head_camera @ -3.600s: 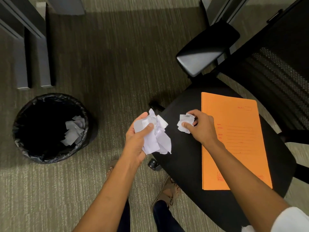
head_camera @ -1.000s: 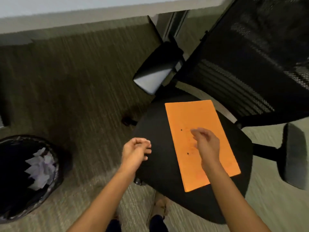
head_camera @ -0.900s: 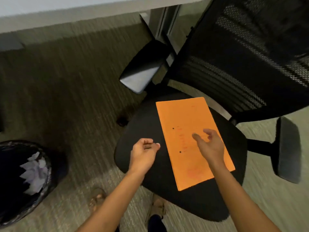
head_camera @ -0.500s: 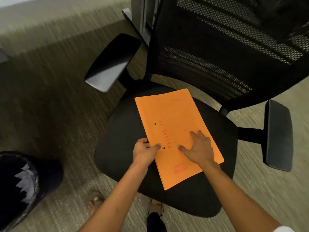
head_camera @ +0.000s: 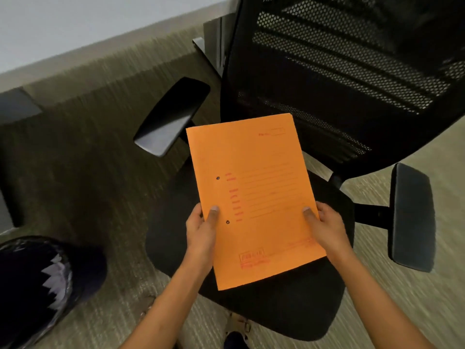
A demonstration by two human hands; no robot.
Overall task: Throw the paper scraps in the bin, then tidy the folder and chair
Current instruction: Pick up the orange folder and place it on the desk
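Observation:
An orange folder [head_camera: 254, 192] with red print is held up above the black office chair's seat [head_camera: 281, 308], tilted toward me. My left hand [head_camera: 201, 230] grips its left edge, thumb on top. My right hand [head_camera: 327, 227] grips its right edge the same way. The chair's mesh back [head_camera: 339, 79] rises behind the folder. White paper scraps [head_camera: 56, 275] lie inside the black bin [head_camera: 83, 270] at the lower left.
The chair's armrests stick out at the left [head_camera: 173, 114] and right [head_camera: 410, 215]. A pale desk top [head_camera: 75, 28] runs across the top left, with a metal desk leg [head_camera: 214, 49] beside the chair back. Carpet covers the floor.
The scraps left my hands and now lie in the bin. Both hands then went to the folder on the seat, took its edges and lifted it off the seat.

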